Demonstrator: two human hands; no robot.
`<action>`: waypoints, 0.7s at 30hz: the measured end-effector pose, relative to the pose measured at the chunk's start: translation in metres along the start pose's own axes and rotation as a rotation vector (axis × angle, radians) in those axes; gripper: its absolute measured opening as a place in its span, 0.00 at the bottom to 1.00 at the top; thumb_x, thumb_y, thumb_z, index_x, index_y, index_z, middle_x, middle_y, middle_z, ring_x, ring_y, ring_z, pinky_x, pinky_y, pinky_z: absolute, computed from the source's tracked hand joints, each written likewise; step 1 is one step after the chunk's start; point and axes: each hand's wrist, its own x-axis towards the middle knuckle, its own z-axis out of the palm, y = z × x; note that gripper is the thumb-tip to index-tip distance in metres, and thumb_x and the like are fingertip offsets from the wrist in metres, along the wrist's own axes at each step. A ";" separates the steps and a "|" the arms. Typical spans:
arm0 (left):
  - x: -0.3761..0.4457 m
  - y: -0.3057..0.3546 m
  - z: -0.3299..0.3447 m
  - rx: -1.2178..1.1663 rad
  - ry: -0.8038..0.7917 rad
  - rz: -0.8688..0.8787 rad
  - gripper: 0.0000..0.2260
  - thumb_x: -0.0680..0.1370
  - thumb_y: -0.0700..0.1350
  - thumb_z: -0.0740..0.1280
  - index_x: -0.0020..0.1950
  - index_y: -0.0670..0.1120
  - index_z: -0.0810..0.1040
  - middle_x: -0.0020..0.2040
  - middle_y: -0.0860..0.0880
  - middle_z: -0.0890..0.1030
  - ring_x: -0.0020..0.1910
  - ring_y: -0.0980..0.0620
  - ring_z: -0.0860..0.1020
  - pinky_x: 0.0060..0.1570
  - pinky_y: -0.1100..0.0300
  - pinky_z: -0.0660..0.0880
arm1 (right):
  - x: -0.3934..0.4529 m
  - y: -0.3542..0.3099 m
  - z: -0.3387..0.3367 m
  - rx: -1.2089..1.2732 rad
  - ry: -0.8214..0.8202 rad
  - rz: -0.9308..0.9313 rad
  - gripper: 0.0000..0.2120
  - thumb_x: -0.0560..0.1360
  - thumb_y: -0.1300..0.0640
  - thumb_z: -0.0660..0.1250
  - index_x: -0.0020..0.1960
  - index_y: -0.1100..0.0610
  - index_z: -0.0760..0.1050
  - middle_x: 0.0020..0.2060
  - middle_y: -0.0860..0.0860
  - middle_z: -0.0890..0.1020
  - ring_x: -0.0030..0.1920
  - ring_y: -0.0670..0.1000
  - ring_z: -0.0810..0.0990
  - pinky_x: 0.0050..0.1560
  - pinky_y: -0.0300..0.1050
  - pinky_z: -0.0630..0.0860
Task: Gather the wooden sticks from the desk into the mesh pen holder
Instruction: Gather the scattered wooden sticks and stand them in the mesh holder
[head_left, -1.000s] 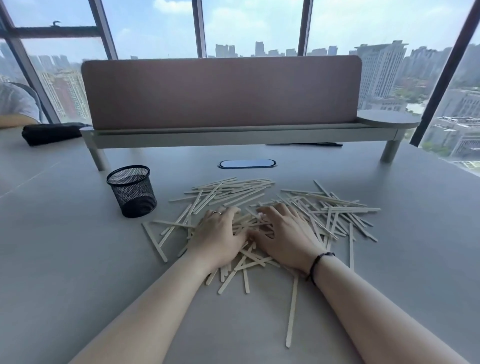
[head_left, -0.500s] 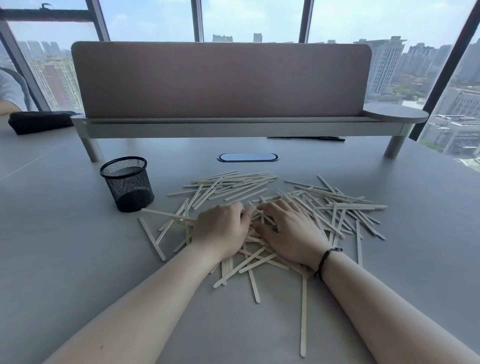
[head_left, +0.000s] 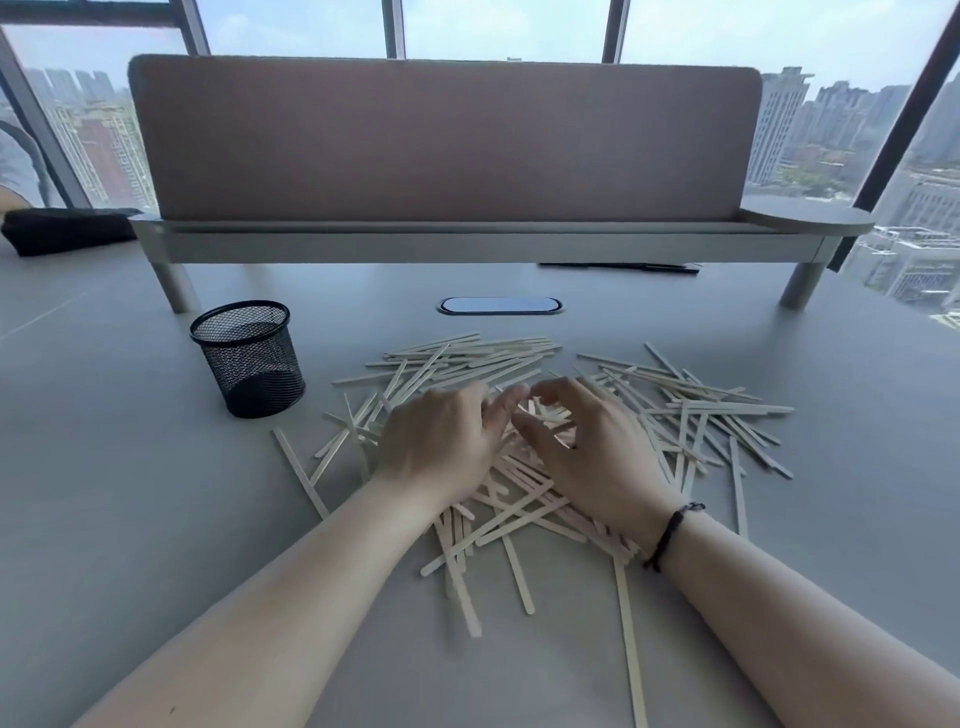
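Note:
Several pale wooden sticks (head_left: 691, 410) lie scattered in a loose pile on the grey desk (head_left: 130, 519). Both of my hands rest on the middle of the pile, fingertips nearly meeting. My left hand (head_left: 441, 441) lies palm down with its fingers bent towards the right. My right hand (head_left: 592, 452), with a black cord at the wrist, is arched, thumb and fingers curled around a gap where sticks show; whether it pinches any is unclear. The black mesh pen holder (head_left: 249, 358) stands upright to the left of the pile and looks empty.
A desk divider (head_left: 447, 140) on a raised shelf (head_left: 467, 247) runs across the back. An oval cable port (head_left: 500, 305) sits just beyond the sticks. A dark bag (head_left: 62, 228) and another person's arm are at far left. Windows lie behind.
Both hands have gone from lying flat on the pile to arched, with fingers curling towards each other. The view has come closer to the desk.

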 end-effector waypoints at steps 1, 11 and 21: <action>0.000 0.000 -0.001 0.002 0.020 0.002 0.26 0.81 0.68 0.48 0.33 0.52 0.64 0.27 0.54 0.71 0.28 0.50 0.72 0.28 0.59 0.59 | -0.001 0.000 -0.001 0.046 0.016 0.034 0.20 0.75 0.35 0.61 0.59 0.45 0.76 0.54 0.42 0.81 0.53 0.45 0.79 0.51 0.44 0.74; 0.003 -0.011 -0.002 -0.274 0.210 -0.106 0.30 0.80 0.69 0.51 0.28 0.48 0.61 0.21 0.53 0.64 0.23 0.48 0.68 0.27 0.58 0.61 | -0.003 0.002 -0.015 0.272 0.070 0.182 0.28 0.71 0.32 0.63 0.66 0.45 0.70 0.53 0.42 0.81 0.55 0.43 0.79 0.53 0.43 0.74; -0.003 0.021 -0.018 -0.555 0.234 -0.085 0.30 0.80 0.68 0.55 0.28 0.47 0.62 0.22 0.52 0.64 0.24 0.55 0.63 0.27 0.56 0.62 | -0.019 -0.038 -0.004 0.872 -0.228 0.048 0.15 0.75 0.54 0.73 0.54 0.64 0.77 0.28 0.54 0.81 0.25 0.50 0.77 0.29 0.43 0.74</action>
